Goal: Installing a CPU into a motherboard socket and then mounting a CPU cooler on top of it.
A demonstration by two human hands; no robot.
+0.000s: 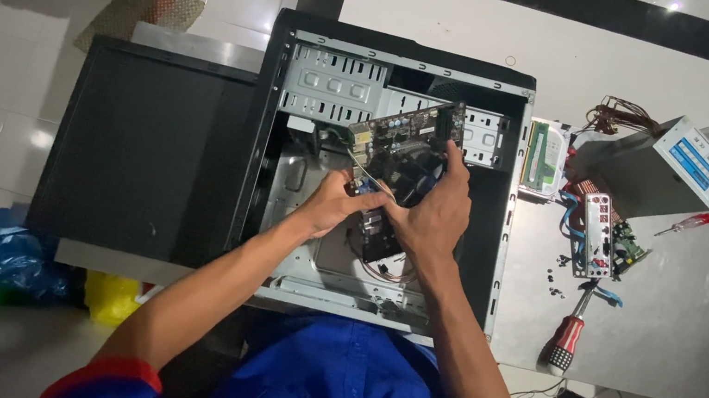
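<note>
A motherboard (pixel 399 154) is held tilted inside the open computer case (pixel 504 203), which lies on its side on the table (pixel 632 344). The board sits between the 2 hands and slightly above them in the picture. The left hand (pixel 337 206) is closed on the board's lower left edge, its fingers curled round near the blue connector. The right hand (pixel 436 216) grips the board from the right side, its fingers reaching up along the far edge beside the round cooler fan (pixel 410 175).

The board's long axis runs on a diagonal, from lower left by the left hand to upper right toward the drive bays (pixel 334 84) at the back of the case. Its component side faces up toward the camera, and its upper right end is lifted off the case floor; how high the lower end stands cannot be told.

On the table right of the case lie a metal port shield (pixel 597 235), a small green circuit board (pixel 626 247), scattered black screws (pixel 560 275), a red-handled screwdriver (pixel 568 339) and a thinner red screwdriver (pixel 688 224). A grey power supply (pixel 658 170) with a bundle of wires stands further back. The black side panel (pixel 146 149) rests left of the case.
</note>
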